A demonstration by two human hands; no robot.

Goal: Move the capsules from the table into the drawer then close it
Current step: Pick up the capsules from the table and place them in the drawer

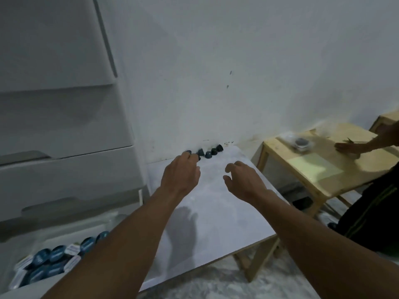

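Drawer unit [64, 126] of white plastic at far left, upper fronts closed, top cut off by the frame. Its lowest drawer [71, 231] stands pulled out at lower left, partly hidden by the left forearm; it holds blue stored capsules [51, 255] lying among white packets [72, 249] whose print is too blurred to read. Centre: white bench [216, 212] set against the wall [216, 61]. A short row of dark blue capsules [208, 153] lies along the bench's far edge, touching or just beside the wall. The left hand [180, 175] reaches to the left end of this row, fingers curled down over the nearest capsules and hiding them; whether it grips one cannot be told. The right hand [241, 180] hovers above the bench just right of the left hand, fingers spread and loosely curled, holding nothing. Right: a wooden bench [280, 165] carrying a clear container [301, 143] with dark, indistinct contents. Another person's hand [347, 147] rests flat on it; that person's dark clothing [371, 212] is cut off at the frame edge.
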